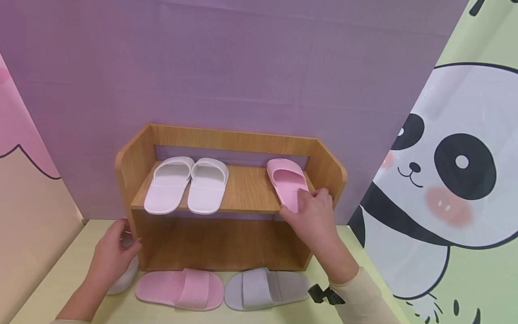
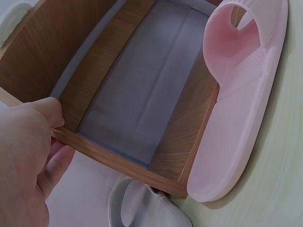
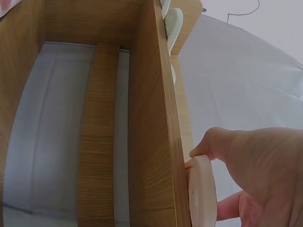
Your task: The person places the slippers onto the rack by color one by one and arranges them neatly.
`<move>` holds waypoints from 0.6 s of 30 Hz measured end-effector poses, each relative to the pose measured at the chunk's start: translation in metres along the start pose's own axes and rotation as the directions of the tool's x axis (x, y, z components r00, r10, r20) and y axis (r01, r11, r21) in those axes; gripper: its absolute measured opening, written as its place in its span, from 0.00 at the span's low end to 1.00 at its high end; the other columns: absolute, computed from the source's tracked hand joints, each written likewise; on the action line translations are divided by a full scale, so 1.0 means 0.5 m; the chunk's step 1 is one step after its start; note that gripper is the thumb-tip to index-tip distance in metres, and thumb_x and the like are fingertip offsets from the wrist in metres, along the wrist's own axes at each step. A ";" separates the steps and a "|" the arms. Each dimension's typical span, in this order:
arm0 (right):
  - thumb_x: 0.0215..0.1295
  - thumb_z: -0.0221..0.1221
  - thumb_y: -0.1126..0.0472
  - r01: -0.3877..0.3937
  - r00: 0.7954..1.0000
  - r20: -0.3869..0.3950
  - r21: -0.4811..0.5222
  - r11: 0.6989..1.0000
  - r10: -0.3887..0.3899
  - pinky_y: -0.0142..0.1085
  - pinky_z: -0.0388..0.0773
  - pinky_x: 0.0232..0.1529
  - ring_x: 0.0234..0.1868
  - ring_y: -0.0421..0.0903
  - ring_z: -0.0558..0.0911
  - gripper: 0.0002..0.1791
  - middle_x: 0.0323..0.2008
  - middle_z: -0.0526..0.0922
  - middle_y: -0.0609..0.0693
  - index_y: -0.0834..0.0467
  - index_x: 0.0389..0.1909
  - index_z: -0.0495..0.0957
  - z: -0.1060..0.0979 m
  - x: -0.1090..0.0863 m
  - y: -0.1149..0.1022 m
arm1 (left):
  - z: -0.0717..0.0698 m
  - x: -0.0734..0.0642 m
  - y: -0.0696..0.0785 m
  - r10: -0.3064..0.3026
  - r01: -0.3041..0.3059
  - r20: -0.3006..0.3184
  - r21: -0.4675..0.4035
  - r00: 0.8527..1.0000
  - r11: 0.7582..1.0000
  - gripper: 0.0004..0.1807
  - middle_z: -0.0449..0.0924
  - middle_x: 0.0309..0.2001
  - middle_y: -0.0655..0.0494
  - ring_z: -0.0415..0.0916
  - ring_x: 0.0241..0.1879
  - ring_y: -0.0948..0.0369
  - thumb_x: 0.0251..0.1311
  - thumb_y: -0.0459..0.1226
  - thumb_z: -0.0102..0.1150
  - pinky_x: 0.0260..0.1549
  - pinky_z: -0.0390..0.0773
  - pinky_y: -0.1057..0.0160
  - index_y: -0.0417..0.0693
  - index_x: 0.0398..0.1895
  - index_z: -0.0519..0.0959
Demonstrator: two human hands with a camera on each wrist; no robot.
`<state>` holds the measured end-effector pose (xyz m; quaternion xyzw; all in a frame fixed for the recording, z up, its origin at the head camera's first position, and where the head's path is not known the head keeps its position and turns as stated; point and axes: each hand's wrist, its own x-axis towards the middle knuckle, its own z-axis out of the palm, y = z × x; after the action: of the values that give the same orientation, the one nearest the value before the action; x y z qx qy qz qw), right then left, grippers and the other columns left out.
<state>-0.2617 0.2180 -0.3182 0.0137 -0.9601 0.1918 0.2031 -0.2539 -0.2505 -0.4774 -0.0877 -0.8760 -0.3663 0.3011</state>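
Observation:
A two-tier wooden shoe rack (image 1: 220,136) stands against the purple backdrop. At the left side panel, my left hand (image 1: 108,258) pinches the front edge, its thumb (image 2: 49,112) on the inner side and fingers on the outer side. On the upper shelf's right end lies a pink slipper (image 1: 286,182), toe strap to the back. My right hand (image 1: 314,218) grips its near end between thumb and fingers, as the right wrist view shows from below. Two white slippers, one (image 1: 169,191) beside the other (image 1: 207,192), lie on the upper shelf's left part, slightly overhanging its front edge.
Along the rack's front lie another pink slipper (image 1: 159,288) and a grey slipper (image 1: 292,285), both sideways on the pale tabletop (image 1: 220,317). A light grey slipper (image 1: 125,278), partly hidden by my left hand, lies left of the rack. A panda-printed panel (image 1: 453,148) borders the right.

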 end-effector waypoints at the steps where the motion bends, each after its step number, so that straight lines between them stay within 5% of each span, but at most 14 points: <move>1: 0.64 0.68 0.44 -0.002 1.000 -0.001 0.001 1.000 0.002 0.54 0.77 0.49 0.60 0.62 0.68 0.27 0.48 0.74 0.64 0.63 0.51 0.83 0.001 0.002 -0.001 | 0.000 0.000 0.000 0.000 0.000 -0.001 -0.001 1.000 1.000 0.24 0.83 0.47 0.45 0.86 0.45 0.47 0.59 0.22 0.73 0.32 0.87 0.68 0.39 0.56 0.76; 18: 0.66 0.63 0.43 -0.039 0.999 0.015 -0.047 0.998 0.040 0.54 0.76 0.47 0.57 0.63 0.68 0.27 0.49 0.71 0.65 0.65 0.46 0.81 0.010 0.022 -0.005 | 0.001 0.001 -0.002 0.014 -0.014 -0.021 0.007 1.000 1.000 0.23 0.84 0.46 0.46 0.85 0.43 0.51 0.58 0.23 0.74 0.32 0.87 0.69 0.39 0.54 0.76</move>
<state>-0.2736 0.2145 -0.3173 -0.0085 -0.9660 0.1734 0.1918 -0.2550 -0.2506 -0.4779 -0.0889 -0.8734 -0.3624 0.3131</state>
